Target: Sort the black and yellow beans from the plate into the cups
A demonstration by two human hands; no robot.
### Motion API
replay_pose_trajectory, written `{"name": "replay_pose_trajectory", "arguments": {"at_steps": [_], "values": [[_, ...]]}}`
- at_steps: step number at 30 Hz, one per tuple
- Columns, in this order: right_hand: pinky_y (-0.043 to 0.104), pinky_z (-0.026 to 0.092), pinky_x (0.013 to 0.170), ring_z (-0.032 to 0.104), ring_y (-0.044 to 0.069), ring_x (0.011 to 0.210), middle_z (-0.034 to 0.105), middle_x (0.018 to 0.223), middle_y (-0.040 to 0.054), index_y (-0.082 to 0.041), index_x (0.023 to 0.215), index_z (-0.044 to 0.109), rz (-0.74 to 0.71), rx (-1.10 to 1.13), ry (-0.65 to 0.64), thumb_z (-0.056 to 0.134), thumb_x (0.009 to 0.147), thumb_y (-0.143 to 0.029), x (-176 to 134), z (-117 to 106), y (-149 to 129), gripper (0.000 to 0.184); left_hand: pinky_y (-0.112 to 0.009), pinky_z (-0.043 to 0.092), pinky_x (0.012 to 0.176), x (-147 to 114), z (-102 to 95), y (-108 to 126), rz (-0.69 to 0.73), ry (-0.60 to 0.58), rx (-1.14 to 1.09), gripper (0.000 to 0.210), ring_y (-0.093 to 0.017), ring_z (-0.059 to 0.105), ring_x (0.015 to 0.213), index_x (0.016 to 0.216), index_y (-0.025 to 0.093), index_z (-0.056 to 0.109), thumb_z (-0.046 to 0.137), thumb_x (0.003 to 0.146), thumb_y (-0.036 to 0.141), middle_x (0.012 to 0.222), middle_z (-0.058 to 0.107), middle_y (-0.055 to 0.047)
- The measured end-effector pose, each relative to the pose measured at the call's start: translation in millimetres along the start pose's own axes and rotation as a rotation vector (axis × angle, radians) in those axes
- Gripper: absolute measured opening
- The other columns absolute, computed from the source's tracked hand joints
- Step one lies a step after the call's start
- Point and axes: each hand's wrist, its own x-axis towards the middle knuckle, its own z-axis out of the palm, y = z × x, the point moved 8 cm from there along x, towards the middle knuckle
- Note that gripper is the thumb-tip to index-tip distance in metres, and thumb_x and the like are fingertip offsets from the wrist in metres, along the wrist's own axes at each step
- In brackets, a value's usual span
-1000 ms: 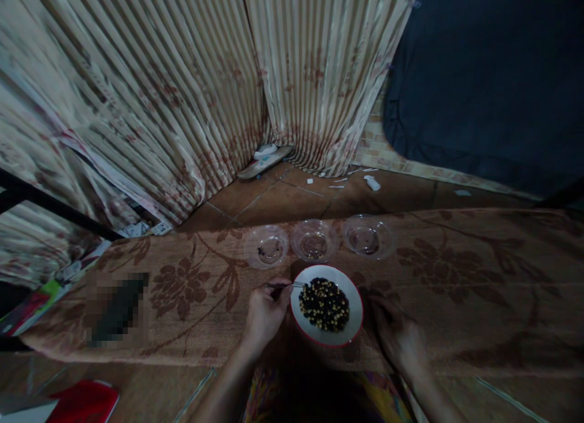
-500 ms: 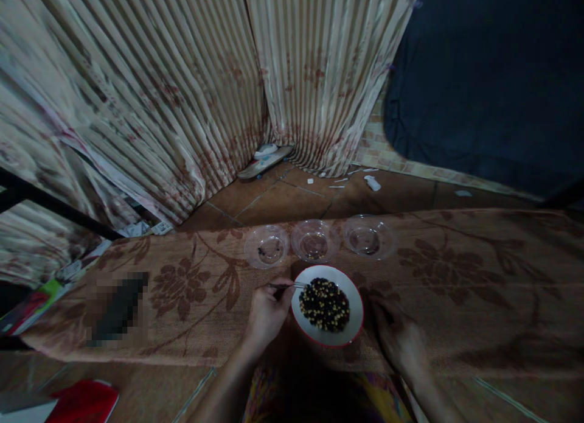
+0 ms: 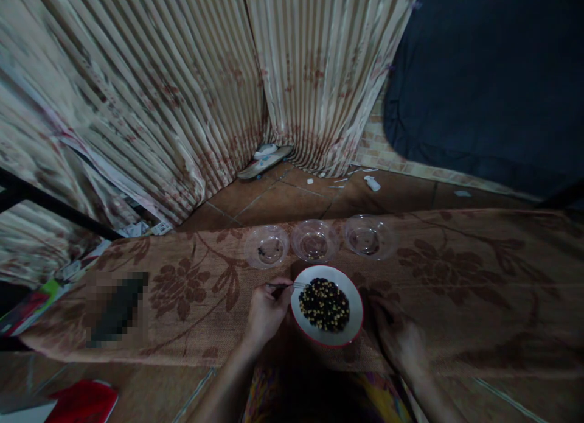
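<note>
A white bowl with a red rim (image 3: 354, 325) holds a mix of dark and pale yellow beans (image 3: 323, 304). At its left side, my left hand (image 3: 267, 313) is closed around metal tweezers (image 3: 298, 285), whose tips reach over the rim to the edge of the beans. My right hand (image 3: 404, 338) rests on the cloth right of the bowl; its fingers are in deep shadow, so their pose is unclear. Behind the bowl stand three clear plastic bowls: the left one (image 3: 250, 243) has a few dark beans, the middle one (image 3: 298, 237) a few pale bits, the right one (image 3: 385, 237) something small I cannot make out.
A brown flowered cloth (image 3: 456, 332) covers the long bench. A blurred-out dark object (image 3: 118, 310) lies on its left part. Beyond are striped curtains (image 3: 314, 64), a skateboard (image 3: 267, 162) and a white bottle (image 3: 373, 182) on the tiled floor. A red item (image 3: 86, 402) is at lower left.
Almost nothing differs. The tweezers' tips and the bowl have shifted very slightly; my right hand stays in place.
</note>
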Motion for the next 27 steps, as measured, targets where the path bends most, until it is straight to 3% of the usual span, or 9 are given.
{"name": "replay_pose_trajectory", "arguments": {"at_steps": [7, 27], "values": [[0.033, 0.053, 0.076, 0.069, 0.024, 0.094, 0.070, 0.112, 0.0049, -0.025, 0.104, 0.069, 0.011, -0.016, -0.012, 0.039, 0.090, -0.044, -0.5, 1.6, 2.5, 0.038, -0.022, 0.049, 0.061, 0.7, 1.7, 6.2, 0.028, 0.001, 0.001, 0.023, -0.015, 0.063, 0.067, 0.095, 0.015, 0.072, 0.063, 0.082, 0.032, 0.079, 0.072, -0.005], [0.033, 0.053, 0.075, 0.070, 0.024, 0.092, 0.071, 0.110, 0.0051, -0.025, 0.102, 0.070, 0.002, -0.014, -0.009, 0.038, 0.090, -0.045, -0.2, 0.3, 0.8, 0.039, -0.019, 0.043, 0.053, -0.6, 1.5, 5.9, 0.031, 0.024, 0.007, 0.021, -0.012, 0.056, 0.058, 0.087, 0.015, 0.071, 0.061, 0.082, 0.033, 0.066, 0.065, -0.001]]}}
